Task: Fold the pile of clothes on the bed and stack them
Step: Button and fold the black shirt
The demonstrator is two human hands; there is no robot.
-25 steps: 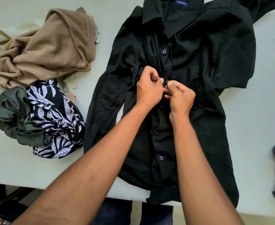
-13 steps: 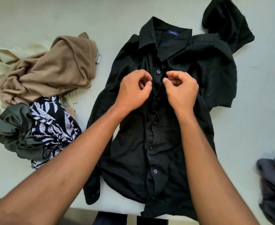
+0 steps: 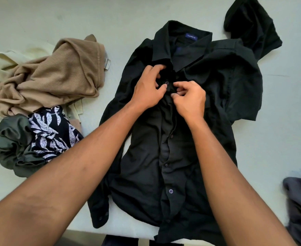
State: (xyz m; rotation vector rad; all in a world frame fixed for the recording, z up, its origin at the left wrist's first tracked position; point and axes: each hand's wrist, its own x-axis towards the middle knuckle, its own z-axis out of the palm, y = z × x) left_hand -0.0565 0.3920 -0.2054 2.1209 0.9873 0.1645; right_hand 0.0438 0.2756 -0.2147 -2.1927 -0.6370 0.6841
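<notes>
1. Head view: both arms are reaching out over the black shirt (image 3: 190, 157), which is lying face up in the middle of the bed (image 3: 57, 18).
2. The left hand (image 3: 148, 87) is resting on the shirt's chest, fingers curled and pinching the cloth beside a button (image 3: 167, 83).
3. The right hand (image 3: 190, 98) is sitting just beside it, thumb and fingers pinching the shirt's front strip near that button.
4. The two hands are almost touching, just under the collar (image 3: 180, 48).
5. One sleeve (image 3: 252, 27) is lying bunched up past the far right shoulder.
6. A messy pile is sitting to the left: a tan top (image 3: 57, 77), a cream cloth (image 3: 5, 59), a green cloth (image 3: 9, 139) and a leaf-print cloth (image 3: 52, 134).
7. Grey clothes (image 3: 300, 201) are lying at the right edge.
</notes>
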